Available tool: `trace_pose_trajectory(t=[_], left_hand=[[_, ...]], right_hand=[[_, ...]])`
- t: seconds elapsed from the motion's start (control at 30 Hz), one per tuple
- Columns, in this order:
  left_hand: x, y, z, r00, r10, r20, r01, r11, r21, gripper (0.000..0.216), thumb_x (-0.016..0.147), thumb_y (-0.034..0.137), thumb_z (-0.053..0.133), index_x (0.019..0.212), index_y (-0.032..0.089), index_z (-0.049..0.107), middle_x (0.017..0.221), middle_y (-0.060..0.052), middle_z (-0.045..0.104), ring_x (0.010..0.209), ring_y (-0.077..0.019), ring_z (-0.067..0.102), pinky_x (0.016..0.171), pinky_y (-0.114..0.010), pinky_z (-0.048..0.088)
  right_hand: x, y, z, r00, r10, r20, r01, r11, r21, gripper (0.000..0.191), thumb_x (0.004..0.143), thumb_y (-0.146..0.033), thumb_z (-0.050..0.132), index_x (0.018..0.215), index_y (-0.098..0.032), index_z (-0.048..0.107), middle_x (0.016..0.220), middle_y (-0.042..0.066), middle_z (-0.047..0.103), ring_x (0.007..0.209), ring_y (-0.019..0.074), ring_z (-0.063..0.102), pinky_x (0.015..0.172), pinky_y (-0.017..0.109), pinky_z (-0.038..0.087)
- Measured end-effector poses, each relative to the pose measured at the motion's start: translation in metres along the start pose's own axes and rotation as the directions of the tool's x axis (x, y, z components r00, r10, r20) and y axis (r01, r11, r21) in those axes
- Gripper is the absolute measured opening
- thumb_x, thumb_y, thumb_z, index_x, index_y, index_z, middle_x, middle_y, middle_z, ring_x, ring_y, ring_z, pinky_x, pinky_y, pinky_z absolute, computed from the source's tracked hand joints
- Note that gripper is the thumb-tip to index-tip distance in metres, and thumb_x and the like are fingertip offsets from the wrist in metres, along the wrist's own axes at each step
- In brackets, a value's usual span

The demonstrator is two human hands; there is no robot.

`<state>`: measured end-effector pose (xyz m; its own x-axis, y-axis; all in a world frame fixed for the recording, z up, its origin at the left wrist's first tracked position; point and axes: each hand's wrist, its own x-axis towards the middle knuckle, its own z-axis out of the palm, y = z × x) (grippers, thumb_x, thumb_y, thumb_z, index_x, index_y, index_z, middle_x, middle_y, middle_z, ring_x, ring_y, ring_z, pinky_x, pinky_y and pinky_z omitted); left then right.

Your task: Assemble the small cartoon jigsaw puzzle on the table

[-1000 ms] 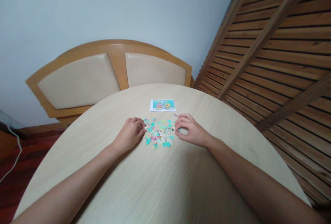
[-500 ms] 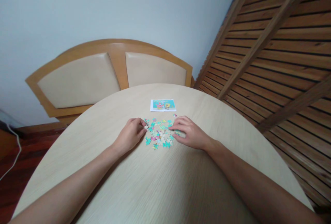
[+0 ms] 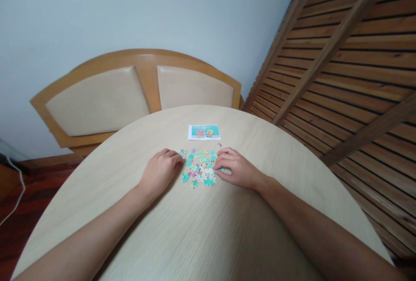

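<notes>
Loose jigsaw puzzle pieces [image 3: 199, 172] in turquoise, pink, yellow and white lie in a patch on the round table, some face down. At the patch's left edge rests my left hand [image 3: 161, 169], its fingers curled together; what they may hold is hidden. On the right side, my right hand [image 3: 236, 168] has thumb and forefinger closed together at a pale puzzle piece [image 3: 210, 171] on the edge of the patch. Behind the pieces lies a picture card [image 3: 204, 132] with pink and yellow cartoon figures on turquoise.
The pale wooden table [image 3: 201, 233] has a curved far edge. Beyond it stands a padded chair back [image 3: 146, 86] against a pale wall. A slatted wooden panel [image 3: 341, 56] leans in on the right. A white cable [image 3: 19, 194] hangs at the left.
My right thumb and forefinger have come together at the patch's edge. My left hand has shifted slightly left and its fingers have curled further, with the pale piece at its fingertips no longer visible.
</notes>
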<state>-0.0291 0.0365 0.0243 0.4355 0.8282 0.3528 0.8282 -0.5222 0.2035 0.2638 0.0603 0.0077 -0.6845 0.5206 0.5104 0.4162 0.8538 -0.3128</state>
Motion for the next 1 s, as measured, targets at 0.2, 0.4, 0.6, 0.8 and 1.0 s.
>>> trace_pose_trajectory(t=[0.2,0.4,0.6,0.8,1.0], left_hand=[[-0.004,0.016,0.001,0.999,-0.004,0.047,0.001,0.998,0.063,0.026,0.096,0.022,0.049,0.088,0.019,0.074,0.094,-0.012,0.073,0.093,-0.0309,0.064,0.085,-0.048,0.053],[-0.004,0.038,0.004,0.991,0.136,-0.006,-0.136,0.989,-0.062,0.022,0.100,0.030,0.053,0.111,0.023,0.070,0.111,-0.009,0.071,0.104,-0.0277,0.063,0.095,-0.048,0.050],[-0.004,0.038,0.013,0.990,0.135,0.032,-0.132,0.986,-0.100,0.017,0.099,0.031,0.057,0.108,0.023,0.069,0.111,-0.006,0.073,0.105,-0.0264,0.063,0.096,-0.046,0.049],[-0.003,0.035,0.012,0.992,0.122,0.029,-0.119,0.988,-0.097,0.014,0.099,0.029,0.055,0.102,0.022,0.067,0.104,-0.005,0.074,0.101,-0.0263,0.064,0.093,-0.045,0.049],[-0.001,0.029,0.012,0.994,0.110,0.021,-0.109,0.992,-0.060,0.014,0.098,0.026,0.054,0.099,0.023,0.068,0.102,-0.005,0.074,0.098,-0.0258,0.065,0.091,-0.045,0.050]], right_hand=[[0.000,0.000,0.000,1.000,-0.010,-0.007,0.010,1.000,-0.006,0.010,0.090,-0.020,0.066,0.093,-0.027,0.073,0.089,0.003,0.074,0.109,0.0260,0.061,0.095,0.044,0.052],[0.001,-0.002,0.000,1.000,-0.022,0.023,0.023,0.999,-0.039,0.012,0.090,-0.021,0.066,0.094,-0.028,0.074,0.091,0.004,0.074,0.108,0.0257,0.061,0.097,0.044,0.052],[0.002,-0.003,0.003,0.999,-0.035,-0.014,0.035,0.999,0.001,0.016,0.087,-0.020,0.067,0.099,-0.027,0.075,0.093,0.004,0.074,0.105,0.0253,0.062,0.096,0.044,0.054],[0.002,-0.003,0.005,0.998,-0.048,-0.033,0.050,0.997,0.057,0.015,0.084,-0.016,0.066,0.091,-0.027,0.073,0.089,0.003,0.074,0.103,0.0248,0.063,0.095,0.043,0.054],[0.002,-0.003,0.004,0.999,-0.023,-0.045,0.024,0.999,0.029,0.018,0.086,-0.013,0.062,0.091,-0.025,0.073,0.091,0.004,0.075,0.101,0.0243,0.064,0.094,0.043,0.054]])
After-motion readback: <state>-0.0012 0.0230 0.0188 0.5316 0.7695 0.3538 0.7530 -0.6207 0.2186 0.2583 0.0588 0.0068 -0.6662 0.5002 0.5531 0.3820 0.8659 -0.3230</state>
